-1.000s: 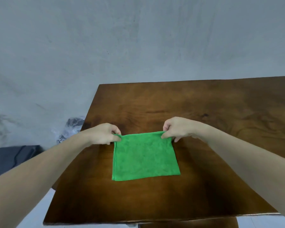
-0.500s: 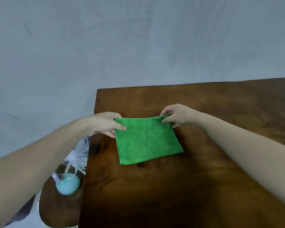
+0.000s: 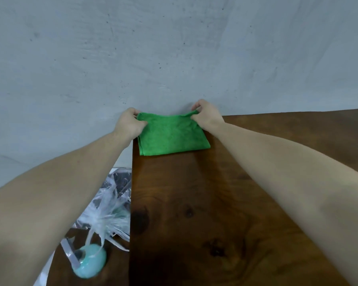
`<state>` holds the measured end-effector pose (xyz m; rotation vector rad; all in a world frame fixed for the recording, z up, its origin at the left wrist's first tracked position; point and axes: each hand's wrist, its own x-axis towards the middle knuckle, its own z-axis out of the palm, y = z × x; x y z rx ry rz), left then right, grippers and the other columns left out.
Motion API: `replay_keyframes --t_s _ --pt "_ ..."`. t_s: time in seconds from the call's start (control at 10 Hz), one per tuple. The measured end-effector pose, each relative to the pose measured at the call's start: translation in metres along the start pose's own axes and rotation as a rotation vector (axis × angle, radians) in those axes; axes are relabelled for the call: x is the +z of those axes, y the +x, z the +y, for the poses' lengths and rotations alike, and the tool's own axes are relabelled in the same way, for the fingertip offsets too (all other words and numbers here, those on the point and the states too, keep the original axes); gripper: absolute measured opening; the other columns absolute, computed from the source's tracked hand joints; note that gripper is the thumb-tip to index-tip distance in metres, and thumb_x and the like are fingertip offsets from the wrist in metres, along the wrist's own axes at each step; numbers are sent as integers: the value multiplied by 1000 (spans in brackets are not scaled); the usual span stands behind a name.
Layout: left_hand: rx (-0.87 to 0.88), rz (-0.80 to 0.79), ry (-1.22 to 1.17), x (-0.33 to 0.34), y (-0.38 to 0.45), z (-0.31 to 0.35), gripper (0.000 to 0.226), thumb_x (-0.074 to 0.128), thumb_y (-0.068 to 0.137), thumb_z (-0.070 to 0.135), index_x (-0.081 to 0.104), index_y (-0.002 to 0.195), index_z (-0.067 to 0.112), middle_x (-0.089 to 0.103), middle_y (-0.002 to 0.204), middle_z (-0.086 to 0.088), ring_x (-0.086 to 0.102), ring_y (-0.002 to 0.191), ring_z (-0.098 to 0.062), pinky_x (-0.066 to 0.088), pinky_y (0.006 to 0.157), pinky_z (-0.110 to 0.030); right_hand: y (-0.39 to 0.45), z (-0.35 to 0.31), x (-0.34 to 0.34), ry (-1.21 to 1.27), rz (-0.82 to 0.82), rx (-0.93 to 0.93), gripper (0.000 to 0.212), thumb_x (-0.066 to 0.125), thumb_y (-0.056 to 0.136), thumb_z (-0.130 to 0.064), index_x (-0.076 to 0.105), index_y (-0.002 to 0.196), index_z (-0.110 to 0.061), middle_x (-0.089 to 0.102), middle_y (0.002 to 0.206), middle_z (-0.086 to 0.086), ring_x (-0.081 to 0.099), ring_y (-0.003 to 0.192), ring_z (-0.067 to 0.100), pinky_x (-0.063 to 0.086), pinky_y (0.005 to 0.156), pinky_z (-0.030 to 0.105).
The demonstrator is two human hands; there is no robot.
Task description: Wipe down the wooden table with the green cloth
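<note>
green cloth (image 3: 172, 135) now at table's (image 3: 225, 203) far corner

bare wooden table (image 3: 225, 203) surface open toward near and right side. grey wall (image 3: 174, 48) touching far edge blocks reach beyond. green cloth (image 3: 172, 135) occupies far left corner. clear plastic bag (image 3: 108, 209), teal ball (image 3: 89, 263) crowd gap beyond left edge.

Fuzzy matt cloth (image 3: 172, 135); glossy dark wood table (image 3: 194, 203); crinkly clear plastic bag (image 3: 110, 205).

Single head-worn view, wide-angle. Looks forward and down over tabletop (image 3: 225, 203) far-left corner toward grey wall (image 3: 174, 48). Close, at arm's reach.
</note>
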<state>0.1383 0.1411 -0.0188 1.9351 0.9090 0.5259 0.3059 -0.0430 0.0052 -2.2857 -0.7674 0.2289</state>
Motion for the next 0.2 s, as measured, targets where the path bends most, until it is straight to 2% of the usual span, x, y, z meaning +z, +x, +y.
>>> replay_keyframes --t_s 0.1,0.2 --pt "4 95 -53 6 1 -7 22 65 85 8 53 101 16 54 87 3 58 84 -21 52 74 -32 -7 6 1 10 -33 -9 34 69 87 -15 57 118 -20 62 127 3 60 85 13 45 70 26" --pt "60 197 -151 -6 -21 -3 18 61 87 10 54 102 18 54 89 4 54 83 -16 44 65 -19 -37 16 -18 32 3 -28 30 70 86 -20 61 114 -22 64 114 -2 61 104 16 45 83 27"
